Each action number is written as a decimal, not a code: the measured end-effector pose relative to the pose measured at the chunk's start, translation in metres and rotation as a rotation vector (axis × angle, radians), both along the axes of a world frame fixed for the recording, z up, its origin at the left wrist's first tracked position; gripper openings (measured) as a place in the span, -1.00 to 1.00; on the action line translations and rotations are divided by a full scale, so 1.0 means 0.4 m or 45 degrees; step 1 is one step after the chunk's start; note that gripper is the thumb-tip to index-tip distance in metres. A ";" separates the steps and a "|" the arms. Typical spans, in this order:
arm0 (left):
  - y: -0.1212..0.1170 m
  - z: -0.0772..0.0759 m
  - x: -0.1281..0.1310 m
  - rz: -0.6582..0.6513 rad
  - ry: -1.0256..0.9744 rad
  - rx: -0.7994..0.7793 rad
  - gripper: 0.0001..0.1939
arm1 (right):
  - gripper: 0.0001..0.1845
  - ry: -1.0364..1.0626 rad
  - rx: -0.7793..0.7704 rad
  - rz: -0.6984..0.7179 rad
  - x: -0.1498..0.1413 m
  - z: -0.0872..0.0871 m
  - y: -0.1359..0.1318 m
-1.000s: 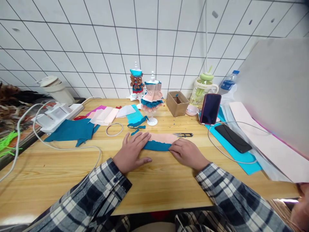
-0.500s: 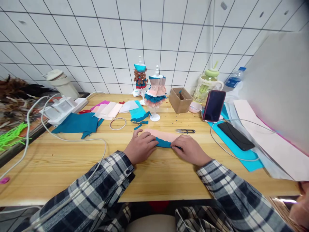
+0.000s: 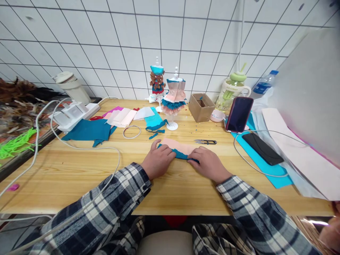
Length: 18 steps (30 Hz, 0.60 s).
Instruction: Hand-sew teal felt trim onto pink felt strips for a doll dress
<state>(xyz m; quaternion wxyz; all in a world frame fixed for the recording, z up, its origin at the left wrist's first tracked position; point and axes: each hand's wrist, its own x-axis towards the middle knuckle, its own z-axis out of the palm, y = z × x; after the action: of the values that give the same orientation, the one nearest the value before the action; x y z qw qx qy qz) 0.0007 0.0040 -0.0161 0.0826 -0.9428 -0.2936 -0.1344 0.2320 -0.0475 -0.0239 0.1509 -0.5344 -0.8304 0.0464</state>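
Note:
A teal strip of crepe paper or cloth [image 3: 180,154] lies along the front edge of a pale pink strip [image 3: 175,144] on the table. My left hand [image 3: 159,160] presses its curled fingers over the left part of the teal strip, hiding some of it. At the strip's right end, my right hand [image 3: 207,163] pinches the teal edge between thumb and fingers. Behind my right hand are thread snips [image 3: 205,142], apart from it. A small dress form [image 3: 174,92] in a pink bodice and ruffled teal-and-pink skirt stands beyond the strips.
A second dressed form [image 3: 157,83], a cardboard box [image 3: 198,110] and a pink bowl [image 3: 217,115] stand at the back. Teal material [image 3: 87,130], a ring [image 3: 131,132] and a white cable [image 3: 87,148] lie left. Two phones [image 3: 240,115] and paper sheets [image 3: 276,124] occupy the right.
The view has shifted slightly. My left hand has slid a little to the right along the teal strip, which now shows narrower between my hands. My right hand keeps its pinch.

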 end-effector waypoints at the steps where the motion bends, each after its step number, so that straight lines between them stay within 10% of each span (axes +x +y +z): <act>1: 0.004 0.004 -0.004 0.008 -0.006 -0.038 -0.82 | -0.82 0.011 0.008 -0.012 0.005 -0.005 0.003; 18: 0.057 0.005 -0.052 0.095 -0.137 -0.340 -0.79 | -0.87 0.285 -0.160 -0.143 0.051 -0.016 0.013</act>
<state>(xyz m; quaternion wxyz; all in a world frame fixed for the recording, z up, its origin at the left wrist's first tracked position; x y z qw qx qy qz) -0.0200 0.0269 -0.0140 -0.0544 -0.9252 -0.3478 -0.1415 0.2526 -0.0424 -0.0303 0.2111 -0.5799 -0.7726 0.1492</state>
